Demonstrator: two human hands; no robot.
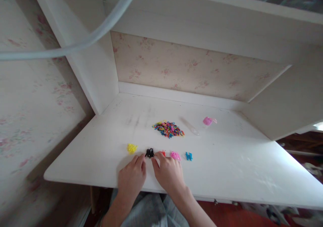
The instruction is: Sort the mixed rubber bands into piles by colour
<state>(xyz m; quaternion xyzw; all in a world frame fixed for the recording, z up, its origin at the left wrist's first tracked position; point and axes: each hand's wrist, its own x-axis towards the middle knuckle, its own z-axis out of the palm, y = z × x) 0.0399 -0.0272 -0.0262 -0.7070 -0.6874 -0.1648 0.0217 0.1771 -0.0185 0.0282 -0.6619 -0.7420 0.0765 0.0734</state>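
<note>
My left hand (132, 174) rests on the white desk, its fingertips at the left edge of a small pile of black bands (150, 152). On the pile's other side is my right hand (168, 171), thumb and forefinger apart, fingertips beside the black bands. Both hands look open, with nothing visible in them. My right fingers partly cover a red pile (163, 152). In the same row lie yellow bands (131, 148) to the left, then pink bands (175, 155) and blue bands (188, 156) to the right.
A larger mixed pile of coloured bands (169, 129) lies farther back. Beside it are a clear, narrow plastic bag or tube (190, 126) and a small pink item (208, 120). Shelf panels enclose the white desk (227, 163), and a pale curved tube (101, 28) crosses the upper left.
</note>
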